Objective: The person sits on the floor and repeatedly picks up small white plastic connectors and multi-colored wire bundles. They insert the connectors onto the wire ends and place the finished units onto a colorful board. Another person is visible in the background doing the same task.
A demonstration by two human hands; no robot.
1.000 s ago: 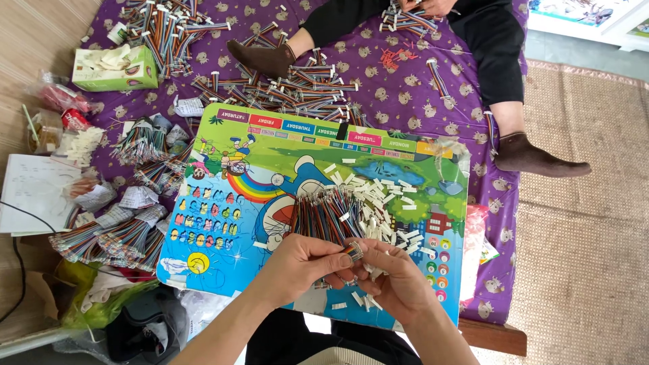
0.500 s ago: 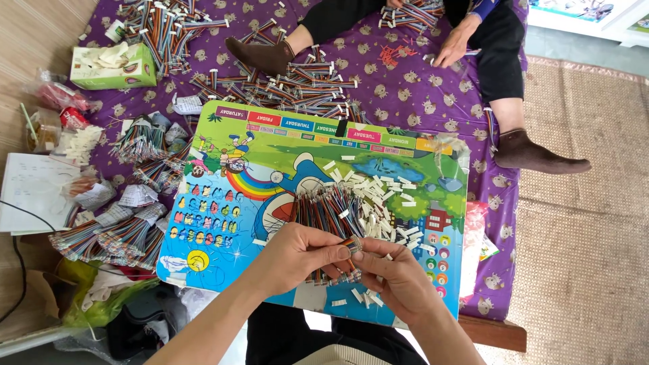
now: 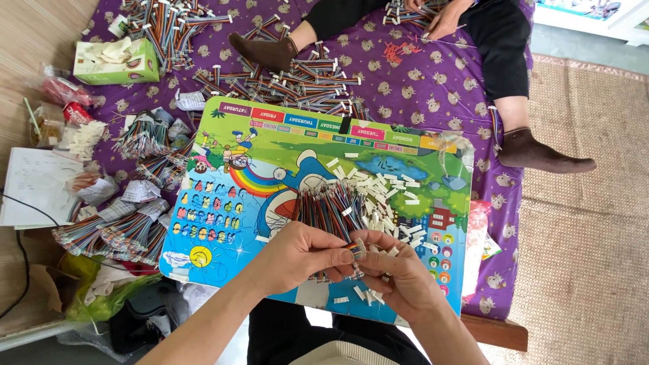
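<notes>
A left hand (image 3: 297, 253) and a right hand (image 3: 395, 270) meet at lower centre of the frame, their fingertips pinched together on the near end of a bundle of multicoloured wires (image 3: 331, 203) that fans away from them over a bright cartoon board (image 3: 223, 203). Small white tags (image 3: 389, 192) lie scattered just right of the bundle, while a green tissue box (image 3: 115, 62) sits at upper left on the purple cloth (image 3: 433, 81), where another person's hand (image 3: 446, 20) works at the top

Your hands (image 3: 351, 260) met over the lap board (image 3: 223, 223), wire bundle (image 3: 328, 206) just behind them, loose tabs (image 3: 392, 196) to its right, tissue box (image 3: 116, 62) far left.
</notes>
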